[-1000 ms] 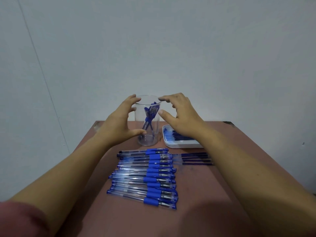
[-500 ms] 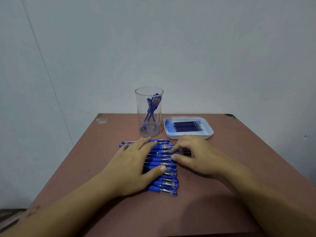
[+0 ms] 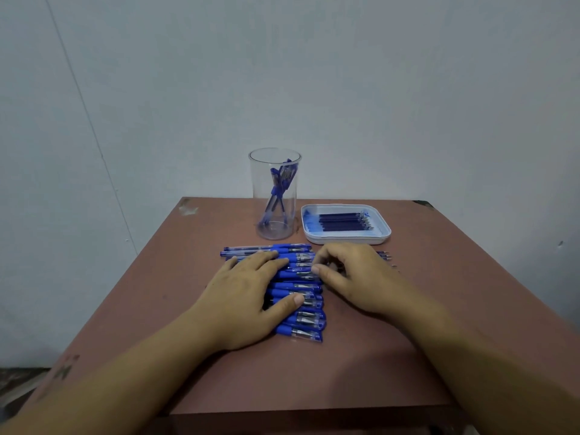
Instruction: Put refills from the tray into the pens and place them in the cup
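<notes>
A row of several blue pens (image 3: 301, 321) lies side by side in the middle of the table. My left hand (image 3: 248, 296) rests flat on the left part of the row, fingers straight. My right hand (image 3: 354, 277) sits at the row's right end with curled fingers, thumb and forefinger pinching the tip end of one pen (image 3: 301, 269). Behind the row stands a clear plastic cup (image 3: 274, 227) with a few blue pens leaning inside. To its right a white tray (image 3: 345, 239) holds several dark blue refills (image 3: 343, 221).
A few loose refills (image 3: 386, 256) lie on the table just beyond my right hand, mostly hidden by it. The brown table (image 3: 314, 381) stands against a pale wall; its front edge is near me and its left and right edges are close to my forearms.
Both hands came down from the cup's rim to the row of pens. Over the last half second they stayed there, the right fingers curling tighter at a pen's tip.
</notes>
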